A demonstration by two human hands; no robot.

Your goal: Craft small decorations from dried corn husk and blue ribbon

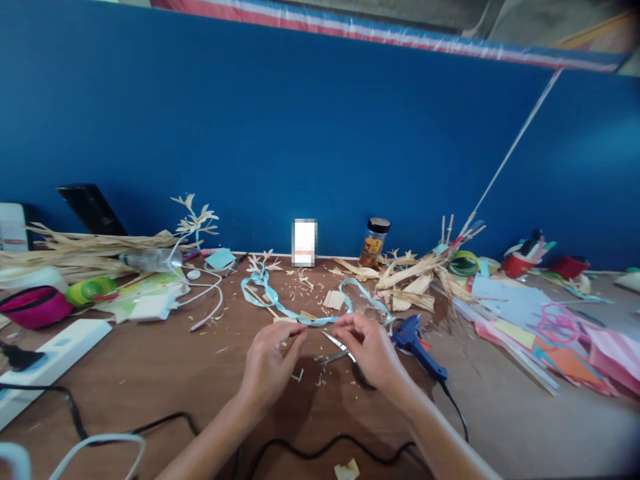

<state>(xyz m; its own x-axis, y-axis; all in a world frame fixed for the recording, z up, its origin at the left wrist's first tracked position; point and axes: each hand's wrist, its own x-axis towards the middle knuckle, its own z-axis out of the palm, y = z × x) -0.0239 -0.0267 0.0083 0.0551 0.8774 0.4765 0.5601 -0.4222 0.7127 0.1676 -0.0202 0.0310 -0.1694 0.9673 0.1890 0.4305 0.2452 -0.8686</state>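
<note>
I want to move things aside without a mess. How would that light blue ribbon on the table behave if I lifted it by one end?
The light blue ribbon lies in loose curls, so it is probably floppy and would trail. It looks thin, likely very light. It runs among dry husk scraps and to the left hand and right hand, so it may drag scraps along.
</note>
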